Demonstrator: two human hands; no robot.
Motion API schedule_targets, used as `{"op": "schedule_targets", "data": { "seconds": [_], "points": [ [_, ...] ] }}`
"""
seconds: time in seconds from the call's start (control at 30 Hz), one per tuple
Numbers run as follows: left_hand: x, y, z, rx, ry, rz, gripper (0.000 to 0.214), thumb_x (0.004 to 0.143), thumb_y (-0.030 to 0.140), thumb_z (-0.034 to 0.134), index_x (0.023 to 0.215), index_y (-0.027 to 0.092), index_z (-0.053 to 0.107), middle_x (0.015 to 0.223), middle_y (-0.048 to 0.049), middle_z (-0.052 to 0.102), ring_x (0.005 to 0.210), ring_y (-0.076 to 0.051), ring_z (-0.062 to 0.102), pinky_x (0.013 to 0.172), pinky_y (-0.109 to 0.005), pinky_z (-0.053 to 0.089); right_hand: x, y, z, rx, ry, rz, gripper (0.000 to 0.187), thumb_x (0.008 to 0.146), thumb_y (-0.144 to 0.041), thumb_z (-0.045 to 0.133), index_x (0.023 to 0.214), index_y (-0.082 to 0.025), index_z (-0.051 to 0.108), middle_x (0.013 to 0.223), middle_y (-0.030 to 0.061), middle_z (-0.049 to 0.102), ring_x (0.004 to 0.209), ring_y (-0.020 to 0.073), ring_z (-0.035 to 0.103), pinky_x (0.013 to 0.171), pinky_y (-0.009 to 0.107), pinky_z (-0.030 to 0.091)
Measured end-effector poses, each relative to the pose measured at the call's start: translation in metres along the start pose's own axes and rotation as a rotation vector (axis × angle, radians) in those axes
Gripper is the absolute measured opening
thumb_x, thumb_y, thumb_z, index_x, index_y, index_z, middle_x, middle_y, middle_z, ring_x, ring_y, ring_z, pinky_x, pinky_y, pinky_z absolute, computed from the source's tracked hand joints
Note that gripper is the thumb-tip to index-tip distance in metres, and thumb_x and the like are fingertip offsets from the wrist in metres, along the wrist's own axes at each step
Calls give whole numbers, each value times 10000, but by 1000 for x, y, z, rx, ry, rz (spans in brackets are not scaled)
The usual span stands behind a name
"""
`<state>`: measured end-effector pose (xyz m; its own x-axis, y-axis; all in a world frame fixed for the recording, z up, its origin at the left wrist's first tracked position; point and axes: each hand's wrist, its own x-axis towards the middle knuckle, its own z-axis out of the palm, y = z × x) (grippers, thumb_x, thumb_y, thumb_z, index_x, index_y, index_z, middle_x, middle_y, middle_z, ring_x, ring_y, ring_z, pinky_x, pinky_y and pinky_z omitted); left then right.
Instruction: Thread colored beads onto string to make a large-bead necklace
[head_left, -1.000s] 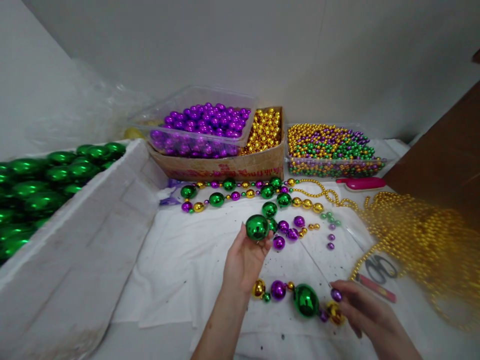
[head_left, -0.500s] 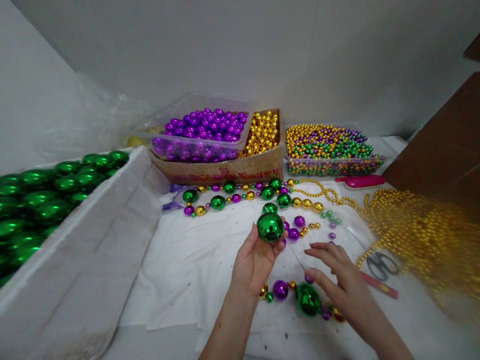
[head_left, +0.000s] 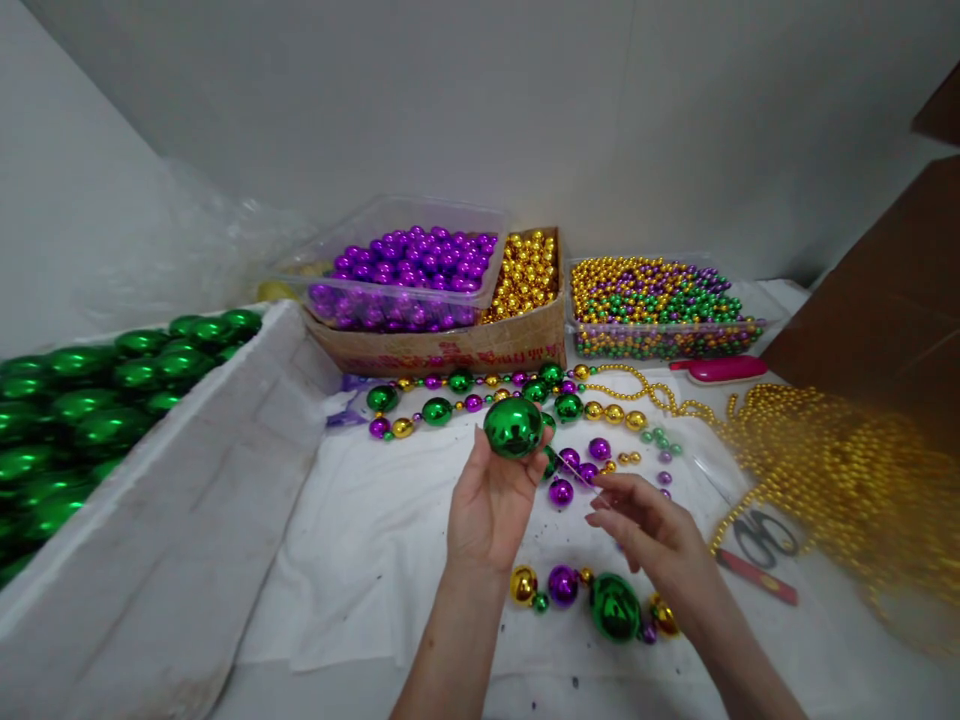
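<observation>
My left hand [head_left: 491, 515] is closed around a large shiny green bead [head_left: 513, 427], held up above the white cloth. From the bead's right side a thin cord [head_left: 574, 468] runs down to my right hand [head_left: 660, 530], which pinches it between thumb and fingertips. Just beyond, several loose purple beads [head_left: 560, 492] lie on the cloth beside small gold beads [head_left: 628, 458]. Below my hands sits a short row of beads in gold, purple and green, with a big green bead [head_left: 615, 606] in it. A long beaded necklace [head_left: 437, 411] lies behind.
At left stands a white foam box [head_left: 277, 430] full of large green beads. Behind are a clear tub [head_left: 405, 300] of purple beads, a cardboard box [head_left: 442, 352] with gold beads, and a tub [head_left: 664, 340] of small mixed beads. Scissors [head_left: 765, 540] and gold bead strands [head_left: 817, 450] are at right.
My left hand has moved up and left with the green bead. My right hand has risen and its fingers have closed on the cord.
</observation>
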<state>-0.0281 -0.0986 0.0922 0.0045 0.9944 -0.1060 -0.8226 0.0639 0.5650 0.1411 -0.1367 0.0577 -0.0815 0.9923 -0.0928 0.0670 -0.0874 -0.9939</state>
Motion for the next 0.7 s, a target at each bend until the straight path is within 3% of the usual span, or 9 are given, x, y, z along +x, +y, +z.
{"op": "schedule_targets", "data": {
  "seconds": [0.07,0.13,0.27,0.33,0.53,0.63,0.7],
  "points": [
    [-1,-5,-1,-25,4,-29,316,842,412,569,1050,183,634,1145,-95,629,960,-202,628,680,-225,535,2,-2,7,31,28,-14,254,809,-398,600,947,-186,628,767,13,598,608,133,536,509,232,399],
    [-2,-8,-4,-68,14,-73,325,865,409,536,1064,169,628,1163,-108,622,953,-195,630,685,-217,536,2,-4,10,-46,141,-109,200,831,-369,581,793,-179,631,696,2,549,592,125,501,520,238,394],
    [-6,-15,-11,-159,53,-167,335,904,382,472,1088,136,606,1201,-146,595,929,-196,639,681,-223,544,1,-7,9,-194,428,-375,160,827,-295,601,714,-187,632,794,37,567,768,174,538,606,266,427],
    [-7,-18,-14,-181,72,-196,334,915,363,452,1091,119,597,1201,-164,589,924,-202,642,681,-231,548,3,-6,7,-137,504,-406,130,809,-284,629,726,-186,646,855,52,594,824,188,555,606,270,447],
    [-7,-24,-17,-178,110,-204,326,922,344,438,1093,106,579,1183,-178,589,905,-218,649,668,-237,552,9,10,-2,266,321,-104,166,770,-327,679,805,-165,695,907,99,689,837,216,616,470,228,441],
    [-7,-25,-15,-156,76,-200,337,922,347,437,1103,104,583,1172,-172,596,893,-216,651,670,-237,552,12,16,-6,357,302,-62,185,755,-333,693,795,-152,685,902,97,703,618,147,603,414,215,404],
    [-8,-26,-14,-161,45,-211,345,922,351,436,1104,101,589,1178,-165,595,890,-205,650,677,-230,551,15,16,-8,336,364,-109,181,747,-320,702,784,-143,682,862,78,703,459,72,493,379,202,351]
  ]
}}
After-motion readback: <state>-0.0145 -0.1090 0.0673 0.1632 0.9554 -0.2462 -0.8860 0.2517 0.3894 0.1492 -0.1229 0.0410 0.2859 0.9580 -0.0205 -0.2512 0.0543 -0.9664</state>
